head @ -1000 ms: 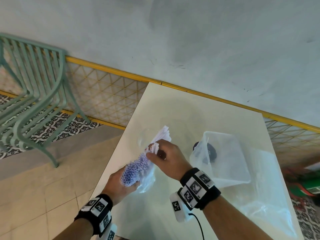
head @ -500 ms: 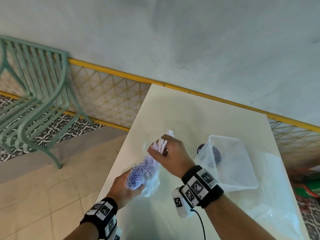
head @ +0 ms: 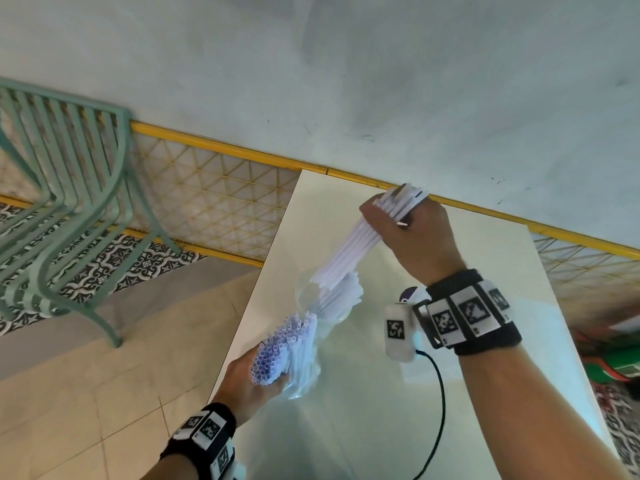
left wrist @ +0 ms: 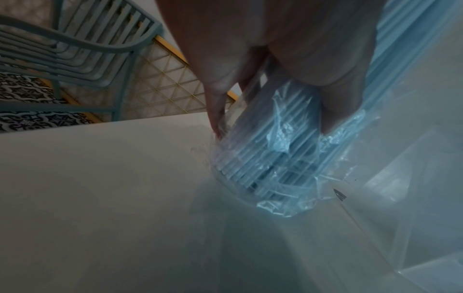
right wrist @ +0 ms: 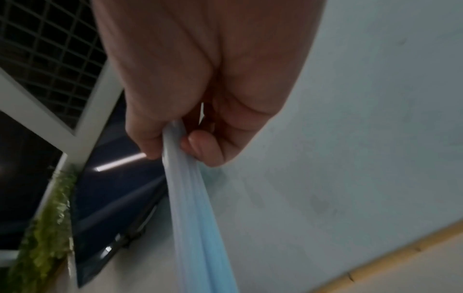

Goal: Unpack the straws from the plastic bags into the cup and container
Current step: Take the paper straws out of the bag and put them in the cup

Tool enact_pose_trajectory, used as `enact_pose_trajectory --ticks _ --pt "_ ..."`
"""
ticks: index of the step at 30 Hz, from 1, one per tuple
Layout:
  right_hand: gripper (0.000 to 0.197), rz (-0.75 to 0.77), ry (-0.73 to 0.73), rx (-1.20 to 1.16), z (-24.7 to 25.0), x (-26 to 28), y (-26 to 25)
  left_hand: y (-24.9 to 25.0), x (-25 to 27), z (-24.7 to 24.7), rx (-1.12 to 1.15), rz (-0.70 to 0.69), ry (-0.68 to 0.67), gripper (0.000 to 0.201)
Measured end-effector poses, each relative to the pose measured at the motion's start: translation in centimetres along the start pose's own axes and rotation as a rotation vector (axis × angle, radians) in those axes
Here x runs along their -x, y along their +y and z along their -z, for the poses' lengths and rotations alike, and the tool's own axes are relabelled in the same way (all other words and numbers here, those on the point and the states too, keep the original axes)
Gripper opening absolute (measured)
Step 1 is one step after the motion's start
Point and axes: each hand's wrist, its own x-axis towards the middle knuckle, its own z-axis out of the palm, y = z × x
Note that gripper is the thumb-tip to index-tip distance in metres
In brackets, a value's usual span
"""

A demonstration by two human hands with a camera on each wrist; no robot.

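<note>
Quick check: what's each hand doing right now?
Left hand: grips the bag of straws.
Right hand: grips a bunch of straws pulled from the bag.

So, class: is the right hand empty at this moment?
No: the right hand grips a bunch of white straws, lifted above the bag.

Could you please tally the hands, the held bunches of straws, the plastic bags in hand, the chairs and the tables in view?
Hands: 2 (left hand, right hand)
Straw bunches: 2 (loose bunch, bagged bunch)
Plastic bag: 1
Green chair: 1
Table: 1
Total: 7
</note>
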Motion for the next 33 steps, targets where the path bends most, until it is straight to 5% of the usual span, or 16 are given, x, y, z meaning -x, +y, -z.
enact_pose_trajectory --ticks 5,9,16,24,30,33 --pt "0.031 -0.217 -0.163 0.078 -4.9 1.2 6.1 0.0 0.0 0.2 -0.004 -0.024 -0.011 0.041" --pt "0.075 -0.341 -0.142 0.026 -5.9 3.3 7.7 0.3 0.0 0.3 -0.027 -0.044 0.002 0.043" --pt "0.112 -0.222 -0.147 0.134 -8.6 7.5 8.1 0.8 0.2 0.5 -0.046 -0.051 0.003 0.046" --pt "0.111 -0.141 -0.198 0.232 -11.0 4.0 8.3 0.6 0.1 0.7 -0.015 -0.077 -0.033 0.050" --pt "0.087 -0.099 -0.283 0.279 -11.8 2.5 8.1 0.9 0.2 0.9 0.008 -0.092 -0.043 0.045" --pt "0.057 -0.108 -0.195 0.248 -12.6 2.2 8.3 0.9 0.1 0.9 0.015 -0.084 -0.040 0.043"
